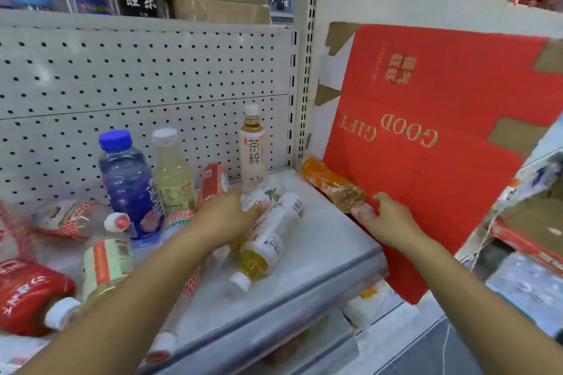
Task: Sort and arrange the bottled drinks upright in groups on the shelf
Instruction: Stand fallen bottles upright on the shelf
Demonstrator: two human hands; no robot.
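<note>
Bottled drinks crowd a grey shelf [329,240]. Upright at the back stand a blue-capped bottle [129,179], a pale yellow bottle [172,170] and a white tea bottle [252,146]. Several others lie on their sides, among them a white-labelled tea bottle [268,240] and red-labelled bottles [30,292]. My left hand [227,216] curls over a lying white bottle [265,195] at the shelf's middle. My right hand [384,216] grips the near end of an orange bottle [330,184] that lies against the shelf's right side.
A white pegboard [146,85] backs the shelf, with a metal upright [304,70] at its right. A red "GOOD GIFT" cardboard sheet [426,146] leans at the right. Boxes sit on the shelf above. A lower shelf holds more goods.
</note>
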